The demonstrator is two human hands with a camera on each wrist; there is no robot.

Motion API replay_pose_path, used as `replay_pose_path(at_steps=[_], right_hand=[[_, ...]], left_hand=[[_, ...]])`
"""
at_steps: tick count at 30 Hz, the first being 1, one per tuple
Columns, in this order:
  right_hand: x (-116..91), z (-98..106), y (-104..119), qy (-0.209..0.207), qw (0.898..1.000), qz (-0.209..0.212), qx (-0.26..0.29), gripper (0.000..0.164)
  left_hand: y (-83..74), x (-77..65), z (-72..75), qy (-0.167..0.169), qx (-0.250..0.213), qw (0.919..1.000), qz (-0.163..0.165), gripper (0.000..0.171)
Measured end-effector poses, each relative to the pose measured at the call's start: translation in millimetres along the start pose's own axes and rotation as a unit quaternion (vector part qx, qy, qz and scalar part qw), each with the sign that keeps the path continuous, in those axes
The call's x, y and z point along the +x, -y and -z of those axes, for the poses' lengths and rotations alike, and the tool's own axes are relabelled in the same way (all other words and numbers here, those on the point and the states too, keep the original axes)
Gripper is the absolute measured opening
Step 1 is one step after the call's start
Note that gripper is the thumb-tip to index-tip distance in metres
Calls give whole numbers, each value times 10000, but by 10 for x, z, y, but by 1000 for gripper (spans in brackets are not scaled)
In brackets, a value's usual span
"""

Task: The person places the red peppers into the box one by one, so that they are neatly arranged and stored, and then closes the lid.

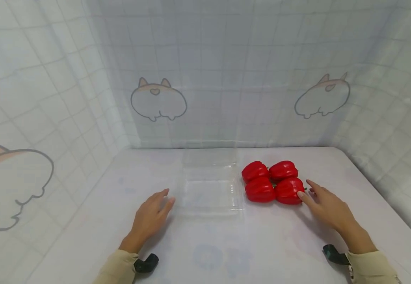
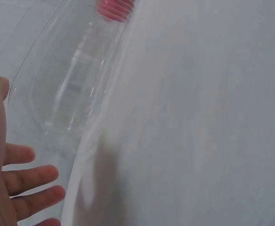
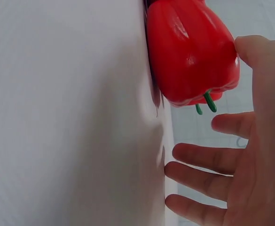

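Several red bell peppers lie in a tight cluster right of centre on the table; the nearest right bell pepper (image 1: 288, 191) has its green stem toward my right hand (image 1: 327, 205). That hand's fingers are spread, its thumb tip right at the pepper's side. In the right wrist view the bell pepper (image 3: 191, 52) fills the upper part, beside the thumb (image 3: 257, 49). Left of the peppers stands a clear plastic box (image 1: 209, 209), its lid raised at the back. My left hand (image 1: 150, 217) hovers by the box's left side, fingers apart, holding nothing.
A white table (image 1: 205, 244) spreads under everything. Pale grid-patterned curtains (image 1: 219, 79) with cartoon animal drawings enclose it at the back and both sides. Dark wrist mounts (image 1: 146, 263) sit at the cuffs of both light sleeves (image 1: 118, 266).
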State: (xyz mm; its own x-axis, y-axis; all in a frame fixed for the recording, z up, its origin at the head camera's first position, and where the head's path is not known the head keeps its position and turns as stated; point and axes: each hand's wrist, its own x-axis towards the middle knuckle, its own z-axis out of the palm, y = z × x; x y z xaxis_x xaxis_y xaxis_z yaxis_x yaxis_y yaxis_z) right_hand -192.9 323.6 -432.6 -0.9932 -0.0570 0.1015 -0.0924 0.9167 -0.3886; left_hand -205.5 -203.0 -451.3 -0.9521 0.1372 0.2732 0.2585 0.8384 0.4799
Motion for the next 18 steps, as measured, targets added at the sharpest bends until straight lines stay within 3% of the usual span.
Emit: replay_pose_path(at_steps=[6,10,18], right_hand=[[17,-41,42,30,9999,-146,48,83],[48,-61,59,100,9996,-239,125,84],[122,-16,90,152,9987,-216,438,78]], left_hand=[[-75,12,-47,51,-664,9972,326,66],[-116,55,-97,43,-833,9955,453,64],[-122,99,-162,-139,-1020,9941,327,59]])
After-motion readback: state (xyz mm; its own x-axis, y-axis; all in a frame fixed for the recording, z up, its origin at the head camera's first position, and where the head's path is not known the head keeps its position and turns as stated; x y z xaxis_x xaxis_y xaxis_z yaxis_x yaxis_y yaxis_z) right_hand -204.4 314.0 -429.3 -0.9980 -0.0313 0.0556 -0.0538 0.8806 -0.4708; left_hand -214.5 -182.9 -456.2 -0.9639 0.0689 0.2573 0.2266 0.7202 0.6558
